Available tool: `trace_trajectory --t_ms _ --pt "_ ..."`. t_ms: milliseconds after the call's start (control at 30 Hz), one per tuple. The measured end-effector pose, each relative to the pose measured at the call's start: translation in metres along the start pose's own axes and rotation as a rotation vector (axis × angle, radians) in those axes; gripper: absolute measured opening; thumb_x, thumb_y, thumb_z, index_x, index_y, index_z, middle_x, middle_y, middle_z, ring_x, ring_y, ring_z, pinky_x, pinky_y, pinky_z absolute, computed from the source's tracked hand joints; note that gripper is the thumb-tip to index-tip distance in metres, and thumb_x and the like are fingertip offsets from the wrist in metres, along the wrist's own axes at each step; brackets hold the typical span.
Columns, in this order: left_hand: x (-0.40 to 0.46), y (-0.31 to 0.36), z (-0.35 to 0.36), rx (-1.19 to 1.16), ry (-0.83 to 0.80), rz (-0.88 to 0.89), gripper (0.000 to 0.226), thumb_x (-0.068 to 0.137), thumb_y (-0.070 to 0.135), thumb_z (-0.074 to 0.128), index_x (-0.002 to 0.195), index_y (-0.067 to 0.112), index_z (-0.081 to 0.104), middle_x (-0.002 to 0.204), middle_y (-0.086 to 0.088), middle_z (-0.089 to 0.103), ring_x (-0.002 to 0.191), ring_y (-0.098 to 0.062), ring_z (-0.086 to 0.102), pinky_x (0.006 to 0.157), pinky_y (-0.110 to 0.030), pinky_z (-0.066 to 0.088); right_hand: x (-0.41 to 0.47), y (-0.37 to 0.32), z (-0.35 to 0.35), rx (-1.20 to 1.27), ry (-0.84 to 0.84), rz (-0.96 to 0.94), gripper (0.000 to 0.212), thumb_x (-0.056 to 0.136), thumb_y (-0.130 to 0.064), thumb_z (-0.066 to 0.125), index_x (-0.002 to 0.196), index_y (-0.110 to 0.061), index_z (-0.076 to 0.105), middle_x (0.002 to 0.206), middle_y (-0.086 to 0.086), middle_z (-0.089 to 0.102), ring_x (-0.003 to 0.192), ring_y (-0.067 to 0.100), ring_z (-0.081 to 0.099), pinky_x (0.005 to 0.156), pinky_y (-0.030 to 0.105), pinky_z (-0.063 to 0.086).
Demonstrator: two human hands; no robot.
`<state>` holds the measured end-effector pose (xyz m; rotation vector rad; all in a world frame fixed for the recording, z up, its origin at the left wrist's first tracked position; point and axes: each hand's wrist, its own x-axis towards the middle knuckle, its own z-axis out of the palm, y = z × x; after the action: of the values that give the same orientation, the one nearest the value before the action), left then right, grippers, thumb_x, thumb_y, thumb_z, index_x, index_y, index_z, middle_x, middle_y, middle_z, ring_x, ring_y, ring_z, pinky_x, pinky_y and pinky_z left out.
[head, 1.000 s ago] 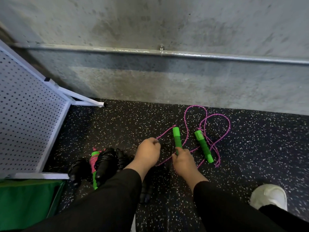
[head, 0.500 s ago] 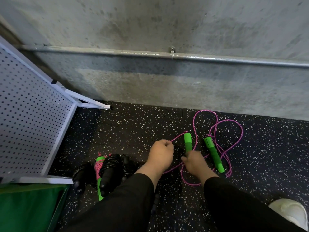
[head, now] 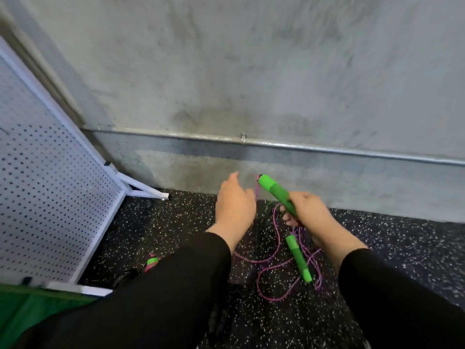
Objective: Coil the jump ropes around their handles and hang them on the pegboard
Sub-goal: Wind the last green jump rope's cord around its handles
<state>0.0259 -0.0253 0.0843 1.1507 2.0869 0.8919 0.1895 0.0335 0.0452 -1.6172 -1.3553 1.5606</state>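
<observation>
My right hand (head: 310, 214) grips one green handle (head: 273, 190) of the pink jump rope, lifted off the floor and tilted up to the left. The pink cord (head: 266, 272) hangs from the handle's top end and trails in loose loops on the speckled floor. The rope's second green handle (head: 299, 260) lies on the floor among those loops. My left hand (head: 235, 206) hovers just left of the raised handle with its fingers extended, and the cord passes beside its thumb. The white pegboard (head: 50, 197) leans at the left.
Behind my left sleeve, a coiled green-and-pink rope (head: 152, 261) and a coiled black rope (head: 125, 275) lie near the pegboard's foot. A green bag (head: 25, 313) sits at the bottom left. A concrete wall with a metal pipe (head: 327, 148) is close ahead.
My right hand has lifted the green handle from the floor up toward the wall. My left hand has opened and risen beside it. The view has tilted upward.
</observation>
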Motion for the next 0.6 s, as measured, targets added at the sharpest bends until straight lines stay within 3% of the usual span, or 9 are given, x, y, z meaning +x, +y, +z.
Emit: trace_trajectory --t_ms 67,133,233,300,367,433,500,567,600 --pt "0.000 0.026 -0.018 0.024 0.027 0.016 0.068 0.096 0.015 0.054 0.158 0.011 0.026 0.157 -0.015 0.039 0.143 -0.033 0.039 0.117 -0.045 0.033 -0.034 -0.046 -0.019 0.089 -0.095 -0.065 0.016 0.101 -0.021 0.057 0.104 -0.010 0.069 0.080 0.007 0.068 0.056 0.013 0.060 0.049 0.024 0.054" --pt "-0.004 0.045 -0.029 -0.015 -0.029 0.053 0.079 0.092 0.018 0.059 0.161 0.016 0.020 0.161 -0.010 0.037 0.146 -0.030 0.037 0.118 -0.045 0.032 -0.072 -0.083 -0.037 0.122 -0.194 -0.133 0.018 0.098 -0.026 0.064 0.111 -0.015 0.070 0.079 0.002 0.069 0.060 0.011 0.061 0.055 0.023 0.057" --pt "-0.022 0.067 -0.030 -0.220 -0.169 0.167 0.050 0.092 0.013 0.067 0.141 0.014 0.056 0.130 -0.006 0.066 0.123 -0.021 0.060 0.107 -0.035 0.045 -0.126 -0.118 -0.060 0.215 -0.253 -0.241 0.015 0.097 -0.024 0.063 0.108 -0.015 0.070 0.081 0.002 0.069 0.064 0.011 0.061 0.058 0.023 0.055" --pt "-0.040 0.079 -0.026 -0.318 -0.217 0.208 0.027 0.092 0.014 0.070 0.119 0.015 0.069 0.103 -0.001 0.069 0.096 -0.014 0.063 0.090 -0.027 0.049 -0.155 -0.131 -0.077 0.340 -0.219 -0.315 0.021 0.092 -0.026 0.063 0.108 -0.013 0.068 0.085 0.004 0.070 0.067 0.012 0.061 0.059 0.024 0.054" --pt "-0.055 0.090 -0.022 -0.423 -0.149 0.210 0.024 0.091 0.019 0.075 0.112 0.018 0.063 0.088 -0.002 0.058 0.081 -0.015 0.054 0.072 -0.023 0.042 -0.179 -0.137 -0.092 0.410 -0.200 -0.366 0.032 0.087 -0.031 0.062 0.112 -0.011 0.066 0.089 0.007 0.070 0.069 0.014 0.061 0.060 0.025 0.055" --pt "-0.060 0.096 -0.021 -0.497 0.093 0.162 0.038 0.085 0.024 0.081 0.111 0.017 0.054 0.089 -0.002 0.050 0.080 -0.017 0.050 0.066 -0.022 0.039 -0.195 -0.139 -0.103 0.377 -0.211 -0.380 0.035 0.087 -0.031 0.060 0.113 -0.009 0.065 0.092 0.010 0.072 0.071 0.017 0.063 0.064 0.029 0.055" --pt "-0.061 0.101 -0.026 -0.487 0.254 0.174 0.055 0.081 0.029 0.085 0.119 0.020 0.047 0.107 -0.001 0.049 0.092 -0.017 0.050 0.073 -0.019 0.040 -0.204 -0.137 -0.107 0.331 -0.215 -0.378 0.031 0.092 -0.028 0.058 0.113 -0.007 0.065 0.092 0.014 0.073 0.071 0.020 0.064 0.068 0.033 0.054" --pt "-0.061 0.105 -0.026 -0.426 0.123 0.262 0.068 0.080 0.031 0.086 0.135 0.023 0.047 0.128 0.002 0.051 0.110 -0.013 0.052 0.092 -0.022 0.043 -0.208 -0.134 -0.107 0.315 -0.214 -0.356 0.026 0.098 -0.024 0.054 0.113 -0.005 0.064 0.093 0.018 0.074 0.071 0.023 0.063 0.069 0.034 0.053" --pt "-0.061 0.107 -0.023 -0.406 -0.004 0.304 0.061 0.083 0.031 0.083 0.135 0.021 0.053 0.131 0.002 0.057 0.115 -0.010 0.055 0.099 -0.025 0.043 -0.208 -0.134 -0.107 0.309 -0.223 -0.340 0.026 0.099 -0.023 0.053 0.114 -0.005 0.064 0.095 0.020 0.074 0.072 0.024 0.063 0.069 0.034 0.054"
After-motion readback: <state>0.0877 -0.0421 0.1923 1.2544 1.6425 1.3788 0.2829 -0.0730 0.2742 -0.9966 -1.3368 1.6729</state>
